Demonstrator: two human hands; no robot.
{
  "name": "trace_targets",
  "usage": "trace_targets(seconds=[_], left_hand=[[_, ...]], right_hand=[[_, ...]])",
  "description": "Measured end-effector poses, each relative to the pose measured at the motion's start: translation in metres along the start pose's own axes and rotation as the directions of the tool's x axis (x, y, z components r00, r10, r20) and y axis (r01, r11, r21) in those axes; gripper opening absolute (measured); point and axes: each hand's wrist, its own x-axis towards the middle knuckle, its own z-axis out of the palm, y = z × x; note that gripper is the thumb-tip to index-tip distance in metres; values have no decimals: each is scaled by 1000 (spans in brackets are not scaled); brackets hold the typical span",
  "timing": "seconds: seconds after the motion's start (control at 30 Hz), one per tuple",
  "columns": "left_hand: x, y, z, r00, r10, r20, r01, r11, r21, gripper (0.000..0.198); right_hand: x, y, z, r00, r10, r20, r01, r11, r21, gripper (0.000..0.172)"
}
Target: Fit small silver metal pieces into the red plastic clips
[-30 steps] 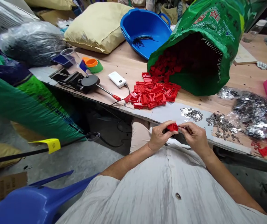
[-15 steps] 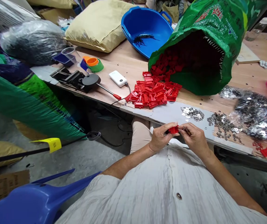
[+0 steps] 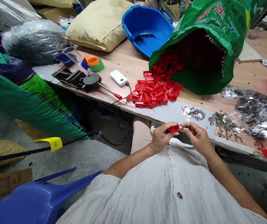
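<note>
Between the thumb and fingers of my left hand (image 3: 161, 137) is a small red plastic housing (image 3: 174, 128), held just off the table's front edge. My right hand (image 3: 196, 136) is close by on its right, slightly apart from it, with the fingers pinched together. Whatever those fingers hold is too small to make out. A heap of similar red plastic housings (image 3: 155, 91) lies on the table beyond my left hand. Past my right hand are a pile of small shiny metal pieces (image 3: 193, 113) and a pile of darker metal pieces (image 3: 225, 123).
An open green sack (image 3: 208, 84) of red parts lies behind the heap. A blue basin (image 3: 128, 23), a white power bank (image 3: 119, 77) and a black lever press (image 3: 77, 81) stand further left. Bagged metal parts (image 3: 257, 113) lie at right. A blue plastic chair (image 3: 28, 199) is at lower left.
My right hand has drawn back a little to the right from the red housing, leaving a small gap. My left hand keeps its hold.
</note>
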Motion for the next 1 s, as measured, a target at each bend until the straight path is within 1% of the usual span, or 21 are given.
trace_targets(seconds=[0.1, 0.3, 0.47, 0.63, 0.7, 0.77, 0.83, 0.87, 0.93, 1.0], left_hand=[[1, 1, 0, 1000, -11, 0, 11, 1000, -15, 38], [0, 4, 2, 999, -41, 9, 41, 998, -55, 38], [-1, 6, 2, 995, -91, 29, 94, 989, -117, 39], [-4, 7, 3, 995, -66, 69, 71, 994, -77, 37], [-6, 6, 4, 991, -106, 82, 111, 992, -62, 36], [-6, 3, 7, 970, -225, 88, 233, 968, -98, 35], [-6, 1, 9, 925, -363, 110, 379, 901, -210, 35], [-5, -1, 10, 901, -416, 124, 434, 856, -281, 36], [-3, -3, 11, 865, -483, 137, 495, 772, -400, 37], [0, -6, 9, 849, -515, 119, 507, 730, -459, 36]], right_hand=[[0, 4, -2, 998, 70, -8, -70, 997, 34, 20], [1, 7, 4, 995, 91, 46, -96, 990, 105, 22], [3, 5, 5, 985, 128, 120, -156, 951, 268, 26], [4, 8, 8, 973, 136, 187, -195, 919, 343, 28], [5, 13, 11, 970, 139, 202, -204, 914, 350, 28], [7, 17, 11, 966, 149, 211, -214, 919, 330, 30], [11, 23, 7, 967, 152, 206, -205, 941, 271, 30], [13, 26, 3, 972, 145, 183, -184, 958, 220, 29], [20, 33, -9, 989, 122, 80, -127, 990, 59, 26], [27, 40, -21, 995, 81, -59, -90, 982, -166, 21]])
